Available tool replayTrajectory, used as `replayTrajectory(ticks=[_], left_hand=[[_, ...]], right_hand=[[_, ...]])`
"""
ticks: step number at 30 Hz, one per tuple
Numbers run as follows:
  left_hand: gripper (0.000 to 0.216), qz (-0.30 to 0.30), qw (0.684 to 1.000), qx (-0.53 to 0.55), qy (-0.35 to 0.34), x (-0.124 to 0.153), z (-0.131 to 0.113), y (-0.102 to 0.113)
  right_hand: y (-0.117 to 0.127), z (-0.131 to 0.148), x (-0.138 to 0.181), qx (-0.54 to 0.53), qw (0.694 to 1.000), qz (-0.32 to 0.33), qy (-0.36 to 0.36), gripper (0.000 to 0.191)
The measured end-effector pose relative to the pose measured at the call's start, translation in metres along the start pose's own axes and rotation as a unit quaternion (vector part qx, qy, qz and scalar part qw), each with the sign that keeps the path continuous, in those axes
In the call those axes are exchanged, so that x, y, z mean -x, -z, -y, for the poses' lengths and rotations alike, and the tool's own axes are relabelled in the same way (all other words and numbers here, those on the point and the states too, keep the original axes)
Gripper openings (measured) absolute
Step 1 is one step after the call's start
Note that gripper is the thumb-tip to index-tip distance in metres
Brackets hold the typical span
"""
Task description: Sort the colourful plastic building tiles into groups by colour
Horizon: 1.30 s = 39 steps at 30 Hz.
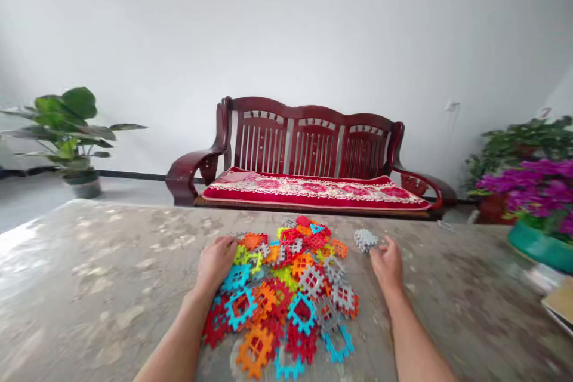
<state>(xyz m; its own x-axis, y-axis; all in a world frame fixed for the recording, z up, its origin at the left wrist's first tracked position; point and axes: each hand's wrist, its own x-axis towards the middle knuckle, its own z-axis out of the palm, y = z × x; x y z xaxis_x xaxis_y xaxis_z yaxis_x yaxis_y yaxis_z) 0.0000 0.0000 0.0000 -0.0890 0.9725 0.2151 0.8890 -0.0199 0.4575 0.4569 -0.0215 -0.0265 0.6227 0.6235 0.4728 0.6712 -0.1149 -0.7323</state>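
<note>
A heap of flat plastic interlocking pieces point(282, 295) in red, orange, blue, grey and lime green lies in front of me. Many of them have toothed edges and window-like openings. At the heap's upper left edge rests my left hand point(217, 259), its fingers loosely bent and reaching to the outer pieces; its fingertips are partly hard to make out. My right hand point(388, 262) is on the other side, thumb and fingers apart. Just beyond its fingertips, a small cluster of grey toothed pieces point(366, 240) sits apart from the heap.
The pieces lie on a table with a patterned grey-brown cover point(111, 274). Purple flowers point(532, 188) in a teal pot point(539, 245) stand at the right, near a box-like item point(559, 304). Beyond are a wooden bench point(313, 137) with a red cushion and a potted plant point(80, 125).
</note>
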Motion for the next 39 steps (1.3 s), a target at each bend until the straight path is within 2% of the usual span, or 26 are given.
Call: replayTrajectory(ticks=[4,9,19,39], left_hand=[[0.041,-0.004,1.0,-0.008,0.0,0.0009,-0.0009,0.0011],[0.04,-0.008,1.0,-0.009,0.011,0.0023,-0.0046,0.0045],[0.04,0.001,1.0,-0.001,0.019,0.0033,-0.0063,0.0064],[0.039,-0.013,1.0,0.0,0.007,0.0034,-0.0034,0.0048]], right_hand=[[0.0009,0.0007,0.0007,-0.062,0.995,0.053,-0.054,0.07],[-0.0007,0.0024,0.0024,-0.142,0.982,0.107,-0.065,0.068],[-0.0024,0.0043,0.002,-0.163,0.977,0.112,-0.075,0.074],[-0.0031,0.0055,0.0013,-0.176,0.977,0.104,-0.066,0.069]])
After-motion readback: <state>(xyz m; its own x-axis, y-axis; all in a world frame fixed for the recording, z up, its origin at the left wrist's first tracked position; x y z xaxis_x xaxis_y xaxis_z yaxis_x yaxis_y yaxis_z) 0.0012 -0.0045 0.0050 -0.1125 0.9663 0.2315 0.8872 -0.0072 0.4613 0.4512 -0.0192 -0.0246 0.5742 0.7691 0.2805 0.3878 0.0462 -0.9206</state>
